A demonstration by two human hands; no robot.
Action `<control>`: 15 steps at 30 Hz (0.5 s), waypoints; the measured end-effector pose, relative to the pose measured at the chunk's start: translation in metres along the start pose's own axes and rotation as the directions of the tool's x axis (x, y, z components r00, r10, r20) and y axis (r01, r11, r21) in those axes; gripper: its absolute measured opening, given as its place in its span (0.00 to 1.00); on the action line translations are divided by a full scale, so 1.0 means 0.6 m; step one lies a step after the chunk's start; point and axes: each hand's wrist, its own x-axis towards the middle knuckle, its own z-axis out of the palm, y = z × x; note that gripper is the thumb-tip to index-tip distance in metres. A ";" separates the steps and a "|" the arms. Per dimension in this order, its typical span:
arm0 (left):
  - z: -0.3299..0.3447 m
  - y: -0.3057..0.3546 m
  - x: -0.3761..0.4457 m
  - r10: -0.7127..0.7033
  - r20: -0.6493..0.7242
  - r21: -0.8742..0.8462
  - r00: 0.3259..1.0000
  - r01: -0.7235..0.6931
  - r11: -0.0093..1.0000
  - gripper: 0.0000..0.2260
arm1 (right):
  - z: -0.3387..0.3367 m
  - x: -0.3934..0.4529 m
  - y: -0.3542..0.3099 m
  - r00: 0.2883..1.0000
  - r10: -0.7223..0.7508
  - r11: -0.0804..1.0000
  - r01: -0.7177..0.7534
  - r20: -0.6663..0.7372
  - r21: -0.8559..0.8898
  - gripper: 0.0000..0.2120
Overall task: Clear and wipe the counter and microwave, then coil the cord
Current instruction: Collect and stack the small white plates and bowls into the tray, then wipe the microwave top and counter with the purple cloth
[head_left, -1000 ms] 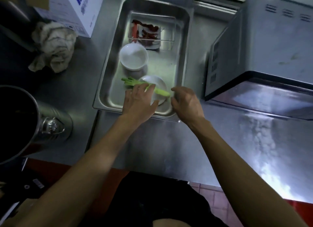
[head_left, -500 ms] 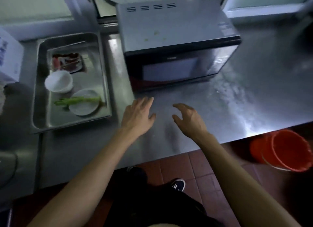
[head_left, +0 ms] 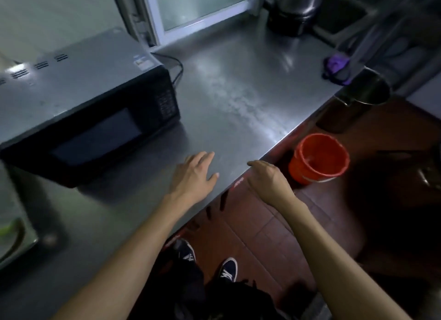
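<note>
Left hand: the left hand lies spread over the counter, fingers straight and relaxed, holding nothing; whether the palm touches the steel I cannot tell.
Right hand: the right hand hangs at the counter's front edge, fingers loosely curled downward, holding nothing.
Microwave: the microwave stands just ahead and to the left of the left hand, door closed, a few small specks on its top.
Cord: the cord trails out behind the microwave's far corner, well beyond both hands, uncoiled.
Cloth: a purple cloth lies far ahead and to the right of the right hand, near the counter's end.
Bucket: a red bucket sits on the floor just right of the right hand.
Step in hand: likely between clearing and wiping, since neither hand has a cloth and smears show on the steel.
Next move: probably a long reach forward and rightward for the purple cloth before any wiping; the cord looks like the last job.
</note>
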 end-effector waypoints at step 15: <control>0.077 0.071 0.271 0.089 0.113 -0.102 0.990 -0.078 0.992 0.27 | -0.051 0.148 0.134 0.985 0.167 0.985 -0.165 0.039 -0.047 0.22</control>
